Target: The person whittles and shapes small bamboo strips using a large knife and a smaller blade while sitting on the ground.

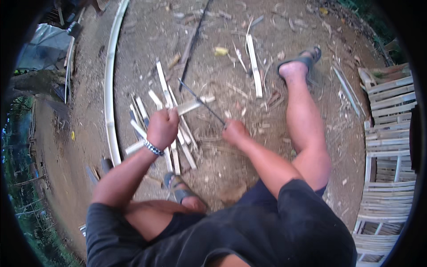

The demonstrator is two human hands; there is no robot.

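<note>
Here, left hand (163, 127) fisted around a short pale split-bamboo piece (192, 106), held just above a scattered pile of pale bamboo strips (178, 142) on brown dirt ground (222, 44). Right hand (234, 132) closed on the handle of a long dark-bladed knife (200, 101), blade angled up-left, touching the bamboo piece. Near the far sandalled foot (299, 62), a long pale bamboo slat (254, 66). At left, a long curved bamboo pole (109, 80).
</note>
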